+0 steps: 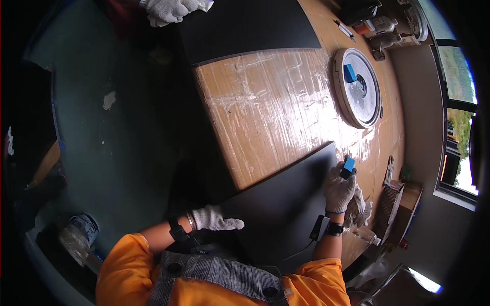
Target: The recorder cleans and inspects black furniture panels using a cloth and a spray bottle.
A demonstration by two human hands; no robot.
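A flat dark panel (286,204) lies in front of me, partly over the corner of the wooden table (265,102). My left hand (212,219), in a white knitted glove, is at the panel's left edge. Its thumb lies across the top, and the other fingers are mostly hidden, seemingly under the edge. My right hand (341,191), also gloved, pinches a small blue block (348,167) with a dark underside near the panel's far right corner. Farther off, a round whitish lid-like tray (339,102) holds a second blue block (349,73) beside a dark wet patch.
Another dark panel (245,30) lies at the table's far end, near another person's gloved hand (171,10). Bottles (380,25) stand at the far right. Crumpled gloves (360,209) and cardboard boxes (400,204) sit to my right. A bucket (84,227) stands on the floor at left.
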